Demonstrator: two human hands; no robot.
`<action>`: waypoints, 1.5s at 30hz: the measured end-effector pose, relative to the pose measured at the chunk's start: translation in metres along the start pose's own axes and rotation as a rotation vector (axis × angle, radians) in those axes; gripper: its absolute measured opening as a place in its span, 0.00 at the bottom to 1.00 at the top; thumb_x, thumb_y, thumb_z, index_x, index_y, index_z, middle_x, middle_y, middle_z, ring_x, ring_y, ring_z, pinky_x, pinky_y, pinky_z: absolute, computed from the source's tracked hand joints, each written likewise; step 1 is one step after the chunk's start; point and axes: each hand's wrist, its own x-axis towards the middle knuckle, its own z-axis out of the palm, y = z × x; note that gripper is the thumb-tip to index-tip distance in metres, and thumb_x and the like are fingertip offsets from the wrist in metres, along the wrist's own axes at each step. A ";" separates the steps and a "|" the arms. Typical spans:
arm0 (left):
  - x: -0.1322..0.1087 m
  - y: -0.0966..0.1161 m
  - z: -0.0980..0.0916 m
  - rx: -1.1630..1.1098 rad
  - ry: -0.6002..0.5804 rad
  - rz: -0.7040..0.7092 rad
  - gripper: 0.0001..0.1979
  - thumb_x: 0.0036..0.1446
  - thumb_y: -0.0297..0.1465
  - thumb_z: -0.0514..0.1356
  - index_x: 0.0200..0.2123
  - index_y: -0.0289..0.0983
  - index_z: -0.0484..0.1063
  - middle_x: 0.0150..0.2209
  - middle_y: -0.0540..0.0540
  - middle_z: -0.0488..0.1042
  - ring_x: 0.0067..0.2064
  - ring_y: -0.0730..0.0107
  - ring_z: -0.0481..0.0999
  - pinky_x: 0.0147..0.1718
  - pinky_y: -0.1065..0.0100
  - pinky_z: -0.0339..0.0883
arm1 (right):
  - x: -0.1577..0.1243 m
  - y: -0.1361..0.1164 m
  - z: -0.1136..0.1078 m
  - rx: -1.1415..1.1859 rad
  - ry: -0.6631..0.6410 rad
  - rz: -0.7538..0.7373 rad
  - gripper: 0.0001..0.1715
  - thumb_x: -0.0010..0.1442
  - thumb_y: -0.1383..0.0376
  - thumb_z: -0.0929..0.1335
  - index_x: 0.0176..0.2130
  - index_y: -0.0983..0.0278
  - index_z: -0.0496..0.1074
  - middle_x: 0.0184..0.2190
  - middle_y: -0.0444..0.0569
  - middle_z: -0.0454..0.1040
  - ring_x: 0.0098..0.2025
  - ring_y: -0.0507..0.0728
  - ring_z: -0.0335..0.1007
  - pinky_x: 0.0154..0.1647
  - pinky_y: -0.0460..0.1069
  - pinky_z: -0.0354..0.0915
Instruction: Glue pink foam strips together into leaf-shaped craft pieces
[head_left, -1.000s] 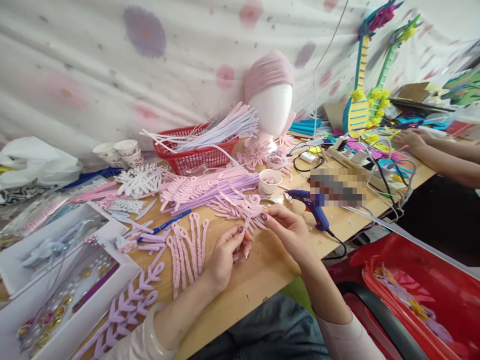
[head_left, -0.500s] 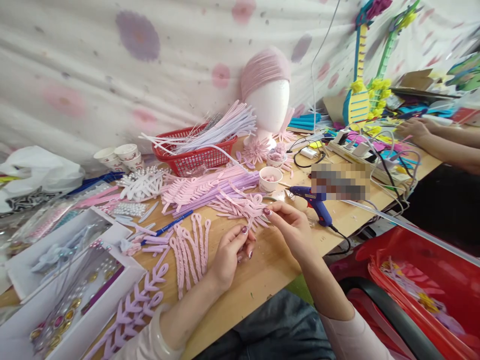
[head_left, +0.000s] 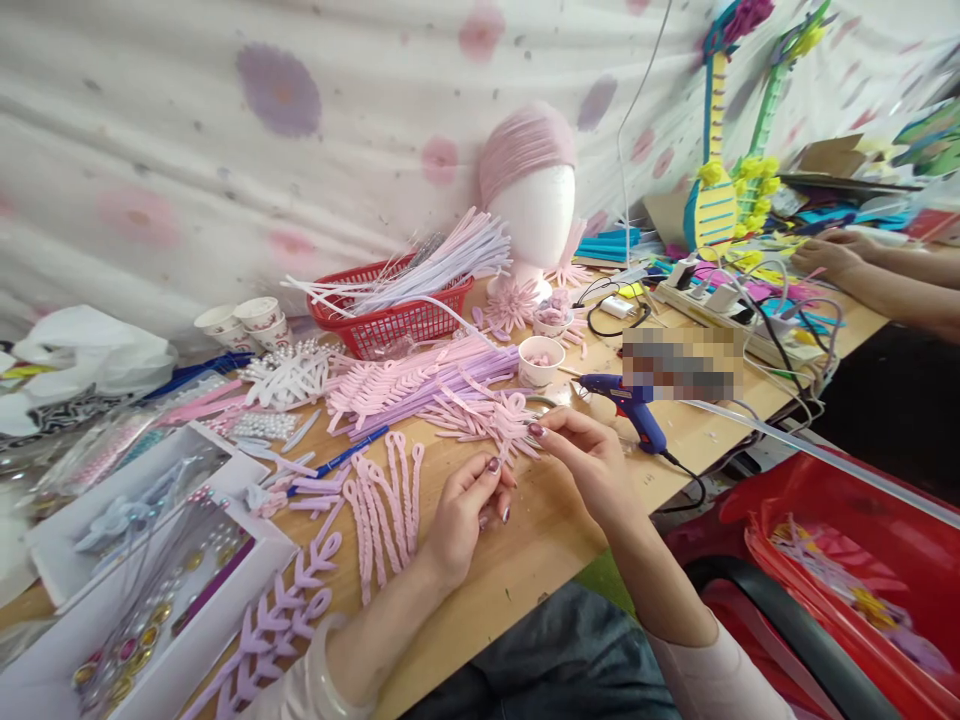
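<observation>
My left hand (head_left: pixel 461 515) is closed in a pinch on the lower end of a pink pipe cleaner sprig (head_left: pixel 514 424) with a loop at its top. On its other side, my right hand (head_left: pixel 589 462) pinches the sprig's edge between thumb and finger. Short pink pipe cleaner pieces (head_left: pixel 457 412) lie just behind it, so its outline partly blends with them. Left of my left hand rest several twisted pink pipe cleaner strands (head_left: pixel 386 515) with looped ends. A lilac pipe cleaner leaf branch (head_left: pixel 281 620) lies nearer to me.
A blue glue gun (head_left: pixel 634 405) stands right of my hands, near a paper cup (head_left: pixel 541 360). Behind are a red basket (head_left: pixel 397 318) and a foam head (head_left: pixel 536 215). White boxes (head_left: pixel 274 565) fill the left. Another person's hands (head_left: pixel 832 255) are at far right.
The view has shifted slightly. My hands keep nearly the same pinch on the pink pipe cleaner sprig, with only small finger movement.
</observation>
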 end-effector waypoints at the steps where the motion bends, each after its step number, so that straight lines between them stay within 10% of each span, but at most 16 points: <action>1: 0.000 0.000 0.000 -0.002 0.000 0.000 0.15 0.53 0.42 0.60 0.26 0.36 0.66 0.17 0.54 0.62 0.18 0.80 0.51 0.19 0.72 0.40 | 0.000 0.000 0.000 -0.004 -0.003 0.000 0.11 0.52 0.57 0.73 0.27 0.62 0.74 0.26 0.45 0.72 0.31 0.55 0.66 0.34 0.49 0.62; 45: 0.000 0.000 0.000 -0.041 0.003 -0.010 0.14 0.53 0.41 0.60 0.26 0.35 0.66 0.16 0.54 0.63 0.18 0.81 0.52 0.19 0.74 0.40 | 0.001 0.005 -0.003 -0.062 -0.065 -0.029 0.11 0.55 0.56 0.71 0.31 0.62 0.76 0.30 0.47 0.75 0.35 0.57 0.70 0.39 0.50 0.64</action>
